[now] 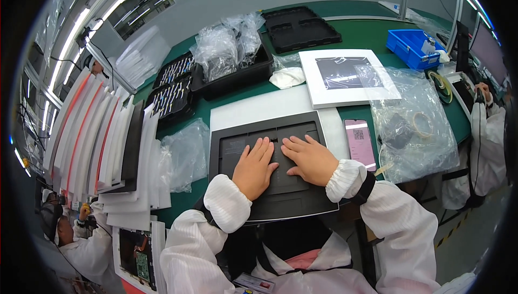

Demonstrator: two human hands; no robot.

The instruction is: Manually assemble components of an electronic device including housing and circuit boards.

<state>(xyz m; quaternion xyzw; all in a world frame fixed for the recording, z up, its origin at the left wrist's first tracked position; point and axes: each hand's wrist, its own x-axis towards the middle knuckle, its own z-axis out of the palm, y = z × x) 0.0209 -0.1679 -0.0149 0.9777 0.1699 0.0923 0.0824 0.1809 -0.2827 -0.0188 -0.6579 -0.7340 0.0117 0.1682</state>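
A black rectangular panel [280,199] with recessed sections lies before me, on a white foam sheet [259,105] at the table's front edge. My left hand [256,170] rests flat on its left-middle part, fingers stretched out and pointing away from me. To its right, my right hand [310,159] also lies flat on the panel, fingers spread and angled toward the left. Neither hand holds anything. The two hands are close together but apart, either side of the panel's centre line.
Left stand upright white foam sheets [81,132] and a clear bag [186,154]. Behind are a black bin [232,81] of bagged parts, a black tray [302,27] and a white foam frame [350,97]. Right lie a phone [360,143], a plastic bag [418,132] and a blue bin [413,46].
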